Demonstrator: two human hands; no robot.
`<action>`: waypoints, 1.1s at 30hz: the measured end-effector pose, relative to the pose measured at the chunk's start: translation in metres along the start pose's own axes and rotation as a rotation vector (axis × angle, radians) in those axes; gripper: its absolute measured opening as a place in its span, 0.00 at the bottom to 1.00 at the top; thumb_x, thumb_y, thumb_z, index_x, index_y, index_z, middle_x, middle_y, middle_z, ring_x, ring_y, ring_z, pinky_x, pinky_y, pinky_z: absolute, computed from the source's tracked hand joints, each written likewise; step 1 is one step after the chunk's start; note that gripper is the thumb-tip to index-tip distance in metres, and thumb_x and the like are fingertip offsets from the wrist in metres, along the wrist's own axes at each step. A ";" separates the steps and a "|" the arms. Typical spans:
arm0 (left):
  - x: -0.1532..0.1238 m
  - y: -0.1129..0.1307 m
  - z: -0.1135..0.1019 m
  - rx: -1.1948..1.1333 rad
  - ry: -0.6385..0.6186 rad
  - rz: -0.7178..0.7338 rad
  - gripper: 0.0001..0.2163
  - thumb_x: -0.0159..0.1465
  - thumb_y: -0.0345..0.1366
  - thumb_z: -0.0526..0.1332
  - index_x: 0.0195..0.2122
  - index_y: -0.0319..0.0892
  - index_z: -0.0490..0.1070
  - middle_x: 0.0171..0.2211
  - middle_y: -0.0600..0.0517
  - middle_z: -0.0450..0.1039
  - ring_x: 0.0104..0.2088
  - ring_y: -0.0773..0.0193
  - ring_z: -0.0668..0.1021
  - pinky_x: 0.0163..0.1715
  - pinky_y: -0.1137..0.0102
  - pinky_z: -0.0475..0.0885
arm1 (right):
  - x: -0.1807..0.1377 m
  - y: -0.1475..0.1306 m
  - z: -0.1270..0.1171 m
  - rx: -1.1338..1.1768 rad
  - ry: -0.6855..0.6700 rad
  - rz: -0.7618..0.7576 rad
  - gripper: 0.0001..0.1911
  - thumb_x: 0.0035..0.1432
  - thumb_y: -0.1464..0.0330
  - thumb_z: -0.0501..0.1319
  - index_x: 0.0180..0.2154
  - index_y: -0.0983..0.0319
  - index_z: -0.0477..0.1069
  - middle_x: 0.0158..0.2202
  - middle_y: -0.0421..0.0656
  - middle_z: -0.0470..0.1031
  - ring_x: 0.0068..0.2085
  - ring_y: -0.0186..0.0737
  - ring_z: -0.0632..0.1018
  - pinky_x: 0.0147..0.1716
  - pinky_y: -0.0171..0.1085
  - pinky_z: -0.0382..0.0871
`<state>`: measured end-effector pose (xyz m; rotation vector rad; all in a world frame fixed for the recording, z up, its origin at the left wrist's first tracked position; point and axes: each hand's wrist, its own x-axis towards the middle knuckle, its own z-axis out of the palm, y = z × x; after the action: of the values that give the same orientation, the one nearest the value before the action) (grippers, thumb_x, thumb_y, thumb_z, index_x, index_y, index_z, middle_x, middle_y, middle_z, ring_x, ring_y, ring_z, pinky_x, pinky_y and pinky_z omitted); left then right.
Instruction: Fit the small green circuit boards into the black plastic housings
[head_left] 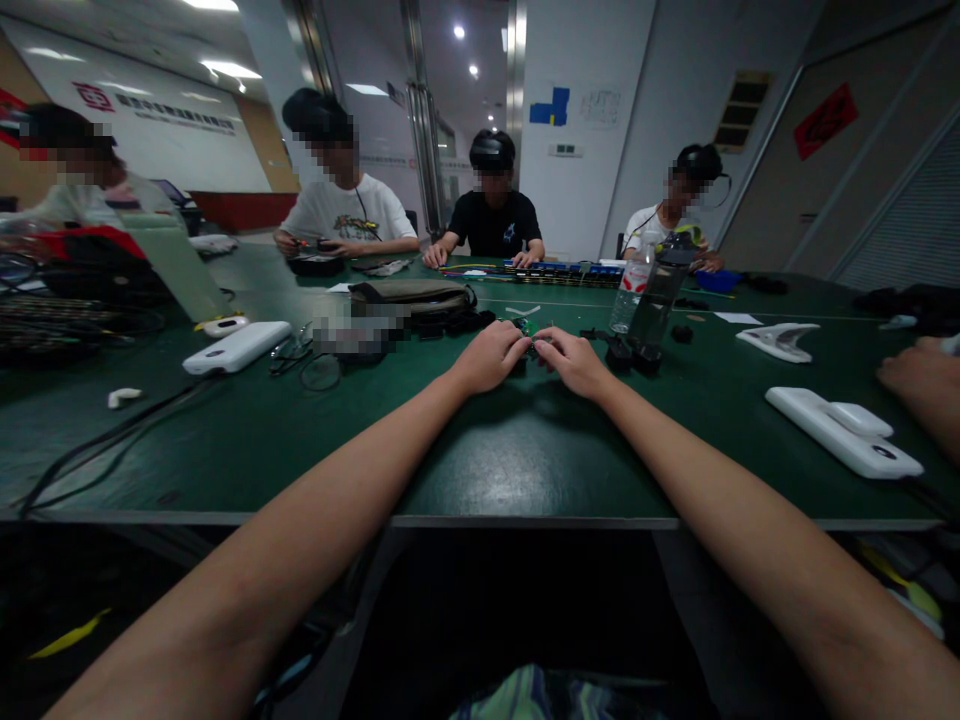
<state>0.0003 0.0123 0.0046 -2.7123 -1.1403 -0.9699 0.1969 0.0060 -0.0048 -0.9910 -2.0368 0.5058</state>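
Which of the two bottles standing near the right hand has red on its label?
The clear bottle, left of the pair in the picture; the darker, taller bottle beside it shows no red label.

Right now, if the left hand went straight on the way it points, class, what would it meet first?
Probably the small green part at the fingertips of the left hand, then the right hand. Fingers hide much of the part, so the depth is unclear.

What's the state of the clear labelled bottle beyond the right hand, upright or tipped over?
Upright: the clear labelled bottle stands base-down on the green table, its body rising above it.
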 end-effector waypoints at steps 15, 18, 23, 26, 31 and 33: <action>0.000 -0.005 0.005 -0.094 0.040 0.033 0.10 0.70 0.38 0.52 0.42 0.38 0.69 0.43 0.42 0.73 0.46 0.53 0.74 0.51 0.57 0.70 | -0.001 -0.001 0.000 -0.055 0.017 -0.010 0.11 0.63 0.61 0.58 0.31 0.61 0.68 0.22 0.37 0.72 0.27 0.36 0.72 0.31 0.34 0.61; -0.002 -0.006 0.005 -0.098 0.019 0.039 0.11 0.69 0.36 0.55 0.49 0.37 0.69 0.47 0.41 0.74 0.50 0.52 0.74 0.54 0.56 0.70 | 0.000 0.000 -0.001 -0.056 0.028 0.015 0.09 0.60 0.63 0.61 0.39 0.62 0.70 0.22 0.35 0.70 0.25 0.36 0.71 0.31 0.34 0.61; -0.003 -0.005 0.003 -0.076 -0.014 0.027 0.14 0.68 0.33 0.57 0.54 0.38 0.69 0.50 0.42 0.74 0.53 0.52 0.74 0.55 0.56 0.70 | 0.001 0.005 -0.002 -0.080 0.035 0.020 0.13 0.57 0.64 0.64 0.42 0.63 0.71 0.21 0.33 0.68 0.24 0.35 0.70 0.30 0.34 0.60; -0.002 -0.004 0.002 -0.064 -0.028 0.008 0.14 0.66 0.31 0.59 0.53 0.38 0.70 0.50 0.42 0.75 0.52 0.53 0.75 0.55 0.56 0.70 | 0.001 0.007 -0.002 -0.087 0.034 0.011 0.12 0.56 0.64 0.65 0.42 0.62 0.71 0.21 0.33 0.68 0.24 0.35 0.69 0.30 0.34 0.60; -0.002 -0.004 0.001 -0.062 -0.029 -0.015 0.15 0.64 0.30 0.62 0.52 0.40 0.71 0.48 0.44 0.76 0.49 0.54 0.76 0.54 0.58 0.71 | 0.000 0.006 -0.002 -0.075 0.023 0.004 0.12 0.55 0.66 0.65 0.42 0.61 0.70 0.21 0.32 0.68 0.24 0.34 0.70 0.29 0.33 0.60; -0.003 -0.004 0.001 -0.068 -0.029 -0.022 0.14 0.63 0.30 0.63 0.51 0.40 0.71 0.47 0.45 0.77 0.48 0.55 0.77 0.52 0.59 0.72 | 0.000 0.005 -0.002 -0.072 0.013 0.005 0.13 0.54 0.68 0.65 0.43 0.61 0.70 0.21 0.32 0.68 0.24 0.34 0.70 0.29 0.33 0.60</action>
<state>-0.0029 0.0137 0.0015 -2.7815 -1.1652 -0.9931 0.2010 0.0091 -0.0066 -1.0395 -2.0544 0.4300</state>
